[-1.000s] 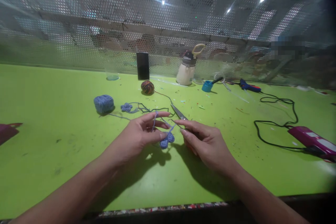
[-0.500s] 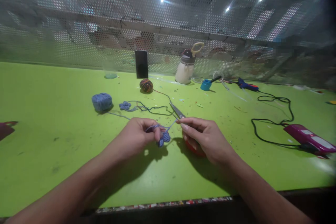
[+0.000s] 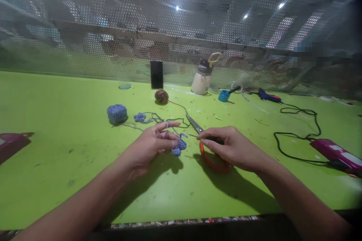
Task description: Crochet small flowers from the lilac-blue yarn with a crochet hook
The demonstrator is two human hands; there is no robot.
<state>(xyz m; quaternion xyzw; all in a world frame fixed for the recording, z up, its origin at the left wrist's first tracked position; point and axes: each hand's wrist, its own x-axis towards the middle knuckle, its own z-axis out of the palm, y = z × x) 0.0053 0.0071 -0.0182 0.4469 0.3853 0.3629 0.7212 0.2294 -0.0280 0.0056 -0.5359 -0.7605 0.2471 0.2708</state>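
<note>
Left hand [image 3: 149, 143] has the crochet bit [image 3: 178, 148] pinched, right hand [image 3: 227, 146] pinches a hook [image 3: 193, 135] just beside it — scissors [image 3: 195, 123] kinda under the right, yarn [image 3: 117, 113] beyond the left.

Left hand [image 3: 152, 142] pinches blue crochet piece [image 3: 177, 149], right hand [image 3: 230, 145] grips thin hook [image 3: 192, 135] near it, red-handled scissors [image 3: 195, 124] on desk [image 3: 70, 128].

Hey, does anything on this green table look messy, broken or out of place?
Mildly, yes. Small scraps litter the table beyond the right hand, looking like uncleared leftovers. The scissors lie partly beneath that hand, an awkward spot while it holds a thin hook. Nothing looks clearly spilled or broken.
</note>
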